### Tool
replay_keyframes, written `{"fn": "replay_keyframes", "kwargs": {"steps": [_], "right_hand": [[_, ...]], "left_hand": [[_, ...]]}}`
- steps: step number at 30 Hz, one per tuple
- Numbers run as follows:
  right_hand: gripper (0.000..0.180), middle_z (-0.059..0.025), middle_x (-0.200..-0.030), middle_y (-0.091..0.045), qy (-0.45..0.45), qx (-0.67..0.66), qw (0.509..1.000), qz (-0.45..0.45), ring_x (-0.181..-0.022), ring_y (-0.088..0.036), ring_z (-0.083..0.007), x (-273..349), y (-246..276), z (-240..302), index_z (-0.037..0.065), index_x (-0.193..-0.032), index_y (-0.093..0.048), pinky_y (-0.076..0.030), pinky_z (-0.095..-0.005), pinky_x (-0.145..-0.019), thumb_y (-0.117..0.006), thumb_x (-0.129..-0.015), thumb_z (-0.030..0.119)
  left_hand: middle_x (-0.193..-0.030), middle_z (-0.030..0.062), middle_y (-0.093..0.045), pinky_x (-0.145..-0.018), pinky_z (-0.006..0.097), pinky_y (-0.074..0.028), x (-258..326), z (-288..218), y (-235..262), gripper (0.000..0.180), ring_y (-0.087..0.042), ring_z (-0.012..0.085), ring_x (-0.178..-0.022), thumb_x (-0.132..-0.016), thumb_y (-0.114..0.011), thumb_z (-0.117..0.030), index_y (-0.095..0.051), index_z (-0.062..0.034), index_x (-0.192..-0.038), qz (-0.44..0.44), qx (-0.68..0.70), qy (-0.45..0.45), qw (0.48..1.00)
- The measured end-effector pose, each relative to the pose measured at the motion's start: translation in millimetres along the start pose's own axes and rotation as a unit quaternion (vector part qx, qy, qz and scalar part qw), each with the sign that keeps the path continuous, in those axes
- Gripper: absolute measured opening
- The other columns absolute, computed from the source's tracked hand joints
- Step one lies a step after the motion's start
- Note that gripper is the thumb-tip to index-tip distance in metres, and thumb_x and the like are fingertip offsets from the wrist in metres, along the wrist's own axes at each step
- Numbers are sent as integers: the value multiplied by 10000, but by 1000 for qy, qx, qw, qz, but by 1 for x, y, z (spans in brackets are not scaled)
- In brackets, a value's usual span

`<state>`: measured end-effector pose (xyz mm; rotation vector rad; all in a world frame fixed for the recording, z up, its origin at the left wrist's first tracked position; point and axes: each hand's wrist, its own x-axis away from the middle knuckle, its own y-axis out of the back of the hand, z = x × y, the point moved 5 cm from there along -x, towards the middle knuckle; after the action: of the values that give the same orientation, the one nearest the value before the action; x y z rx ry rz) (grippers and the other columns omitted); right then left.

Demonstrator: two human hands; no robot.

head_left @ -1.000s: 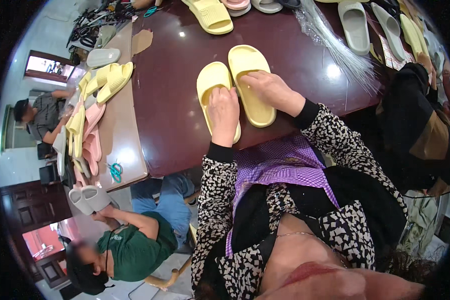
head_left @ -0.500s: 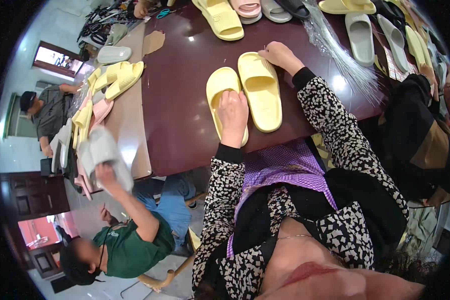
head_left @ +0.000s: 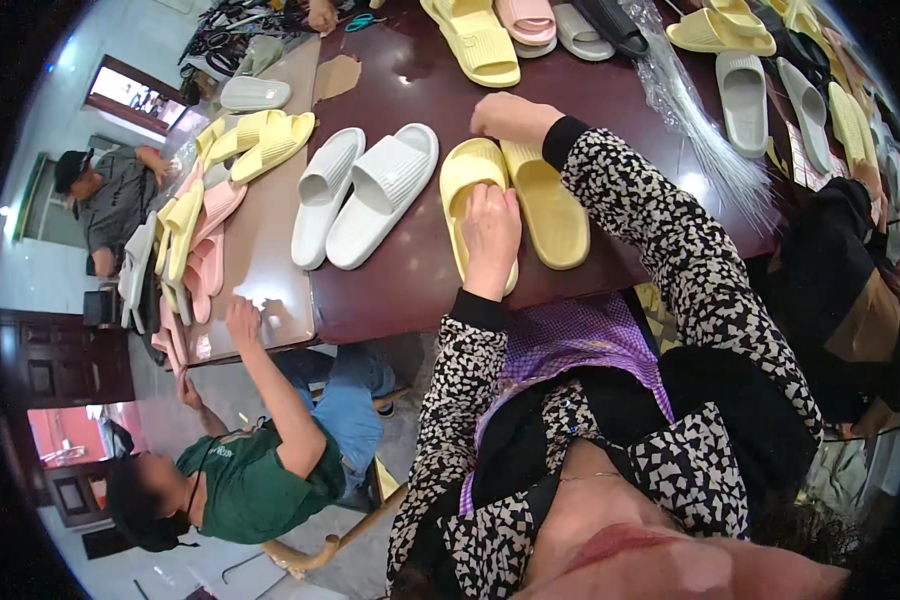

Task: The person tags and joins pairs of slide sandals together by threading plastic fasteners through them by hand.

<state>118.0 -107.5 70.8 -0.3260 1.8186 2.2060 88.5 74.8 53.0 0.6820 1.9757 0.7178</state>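
Dark red-brown wood makes up the bench [head_left: 610, 90], and its near edge runs just in front of my chest. On it, close to that near edge, lies a pair of yellow slippers [head_left: 515, 205], side by side and touching along their inner edges. Their long axes run from the near edge away toward the far side, toes pointing away from me and leaning a little toward each other at the far end.

Just left of them sits a pair of white slippers [head_left: 365, 195], slanted, not touching the yellow ones. More slippers, yellow, pink and grey, lie along the far edge, and a bundle of clear plastic strips [head_left: 705, 130] lies toward the right end.

Both arms are out over the yellow pair. My left hand [head_left: 490, 235] is the nearer one: it lies flat on the left slipper, at its heel half, fingers [head_left: 482, 198] stretched forward along the sole and pressed down, gripping nothing. My right hand [head_left: 505, 115] reaches farther, the forearm crossing above the right slipper, and rests at the toe ends where the two slippers meet. Its fingers curl down there; whether they pinch the slipper's edge I cannot tell.
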Motion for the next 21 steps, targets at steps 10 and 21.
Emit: {"fn": "replay_keyframes", "kwargs": {"steps": [10, 21], "right_hand": [[91, -108, -752, -650, -49, 21, 997, -58, -760, -635, -309, 10, 7, -20, 76, -746, -668, -489, -421, -678, -595, -772, 125], [63, -95, -742, -603, 2, -78, 964, -256, -748, -584, -279, 47, 52, 59, 68, -825, -653, -466, -377, -696, -626, -781, 104]], "left_hand": [[-789, 158, -572, -665, 409, -486, 3, 0, 5, 162, -588, 334, -748, -849, -592, -131, -595, 24, -804, -20, 15, -15, 1000], [-912, 170, -631, -760, 374, -500, -72, 18, 24, 215, -624, 315, -838, -844, -531, -42, -565, 27, -1045, -11, 207, -11, 978]]}}
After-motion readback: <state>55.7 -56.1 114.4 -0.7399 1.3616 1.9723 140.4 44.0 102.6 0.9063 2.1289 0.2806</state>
